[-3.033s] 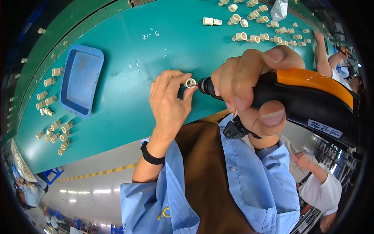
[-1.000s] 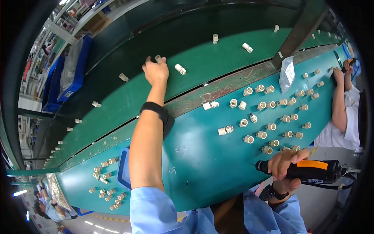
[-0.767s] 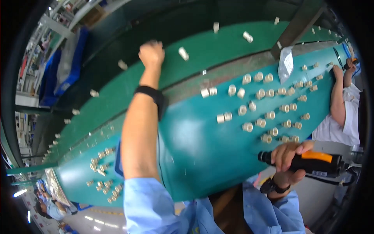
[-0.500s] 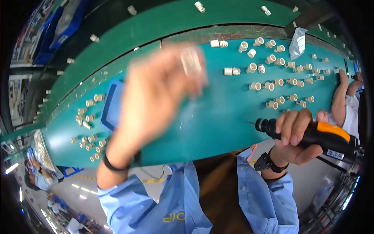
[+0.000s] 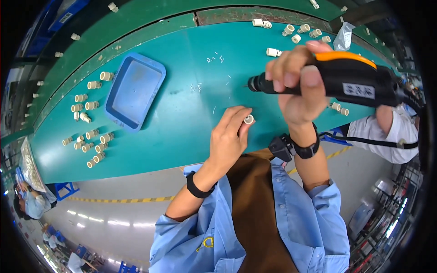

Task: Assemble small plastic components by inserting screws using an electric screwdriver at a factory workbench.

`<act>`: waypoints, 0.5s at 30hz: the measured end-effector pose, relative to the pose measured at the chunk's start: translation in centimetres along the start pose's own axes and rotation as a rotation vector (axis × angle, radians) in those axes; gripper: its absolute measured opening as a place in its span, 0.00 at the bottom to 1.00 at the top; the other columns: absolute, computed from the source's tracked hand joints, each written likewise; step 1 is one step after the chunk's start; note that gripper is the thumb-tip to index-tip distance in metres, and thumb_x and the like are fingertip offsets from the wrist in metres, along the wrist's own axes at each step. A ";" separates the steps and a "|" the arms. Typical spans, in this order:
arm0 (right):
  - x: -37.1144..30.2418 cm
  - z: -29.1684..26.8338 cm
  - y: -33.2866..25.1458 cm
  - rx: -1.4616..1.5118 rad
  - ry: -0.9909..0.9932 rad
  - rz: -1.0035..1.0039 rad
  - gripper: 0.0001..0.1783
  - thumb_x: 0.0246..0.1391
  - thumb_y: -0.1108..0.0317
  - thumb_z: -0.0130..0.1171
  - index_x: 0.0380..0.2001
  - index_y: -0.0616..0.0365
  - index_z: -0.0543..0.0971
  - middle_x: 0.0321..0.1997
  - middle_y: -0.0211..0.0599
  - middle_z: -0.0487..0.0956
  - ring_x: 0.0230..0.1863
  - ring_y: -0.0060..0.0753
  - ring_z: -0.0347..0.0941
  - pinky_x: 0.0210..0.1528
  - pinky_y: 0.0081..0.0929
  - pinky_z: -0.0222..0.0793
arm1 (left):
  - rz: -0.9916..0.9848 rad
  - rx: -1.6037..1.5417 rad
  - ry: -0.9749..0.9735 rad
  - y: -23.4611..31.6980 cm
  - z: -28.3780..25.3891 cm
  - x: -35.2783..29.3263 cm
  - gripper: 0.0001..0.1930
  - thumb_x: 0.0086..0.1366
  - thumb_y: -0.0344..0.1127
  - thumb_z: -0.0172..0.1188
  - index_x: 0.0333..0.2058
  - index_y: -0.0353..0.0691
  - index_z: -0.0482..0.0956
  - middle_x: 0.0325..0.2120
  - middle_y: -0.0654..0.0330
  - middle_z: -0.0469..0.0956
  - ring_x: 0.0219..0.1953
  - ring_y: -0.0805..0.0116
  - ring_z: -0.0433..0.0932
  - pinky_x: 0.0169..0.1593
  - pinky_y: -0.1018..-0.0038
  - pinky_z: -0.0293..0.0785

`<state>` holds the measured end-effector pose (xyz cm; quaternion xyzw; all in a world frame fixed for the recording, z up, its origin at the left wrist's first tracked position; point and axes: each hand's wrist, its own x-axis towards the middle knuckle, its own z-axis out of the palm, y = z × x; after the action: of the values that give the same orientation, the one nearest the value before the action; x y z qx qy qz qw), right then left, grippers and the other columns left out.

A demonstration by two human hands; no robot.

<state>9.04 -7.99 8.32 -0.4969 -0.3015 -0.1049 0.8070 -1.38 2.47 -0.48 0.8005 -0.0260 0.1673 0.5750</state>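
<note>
My left hand [image 5: 230,133] is closed around a small cream cylindrical socket [image 5: 248,119], holding it near the front edge of the green table. The socket's round open end faces up. My right hand [image 5: 298,84] grips a black electric screwdriver [image 5: 355,75] with an orange strip, held level above the table. Its thin bit [image 5: 246,86] points left and is apart from the socket. Between the hands and the tray, small screws [image 5: 195,87] lie scattered on the table, with another loose group of screws [image 5: 215,58] farther back.
A blue tray [image 5: 134,93] sits to the left, with several cream sockets [image 5: 92,105] beyond it. More sockets [image 5: 288,30] stand at the back right, near a clear plastic bag [image 5: 343,37]. The screwdriver's cable [image 5: 373,141] hangs right, beside another person's arm [image 5: 385,119].
My left hand has come down and toward me with the socket. The screwdriver in my right hand has risen and moved left. The view has shifted, showing the whole tray and the screws.
</note>
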 end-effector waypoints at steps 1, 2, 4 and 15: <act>0.0 0.1 0.6 -0.052 -0.024 0.017 0.21 0.58 0.61 0.53 0.52 0.56 0.65 0.22 0.28 0.66 0.19 0.23 0.63 0.26 0.28 0.64 | 0.009 -0.015 -0.001 -0.1 0.0 0.0 0.12 0.53 0.19 0.63 0.38 0.32 0.78 0.36 0.56 0.77 0.25 0.73 0.76 0.25 0.81 0.71; 0.0 0.1 1.2 -0.104 -0.047 0.032 0.20 0.60 0.58 0.51 0.52 0.54 0.65 0.23 0.27 0.66 0.20 0.23 0.63 0.29 0.30 0.65 | 0.005 -0.022 0.000 0.0 -0.1 0.0 0.12 0.53 0.19 0.63 0.38 0.32 0.78 0.36 0.56 0.77 0.25 0.73 0.76 0.25 0.81 0.71; 0.0 0.2 2.3 -0.102 -0.052 0.031 0.20 0.60 0.60 0.51 0.52 0.55 0.65 0.23 0.28 0.66 0.20 0.23 0.63 0.28 0.30 0.66 | -0.054 -0.047 -0.014 0.4 -0.3 0.3 0.12 0.53 0.19 0.63 0.38 0.33 0.78 0.36 0.57 0.77 0.24 0.75 0.74 0.24 0.81 0.69; 0.3 -0.4 3.4 -0.142 -0.037 -0.021 0.18 0.59 0.64 0.51 0.51 0.57 0.65 0.23 0.30 0.67 0.20 0.24 0.64 0.27 0.31 0.66 | -0.093 -0.058 -0.073 0.2 -0.6 0.3 0.18 0.50 0.20 0.66 0.42 0.35 0.77 0.40 0.58 0.76 0.23 0.77 0.71 0.23 0.81 0.66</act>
<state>11.01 -6.68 5.82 -0.5514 -0.3136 -0.1251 0.7629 -1.31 2.98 -0.06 0.7894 -0.0145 0.1105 0.6036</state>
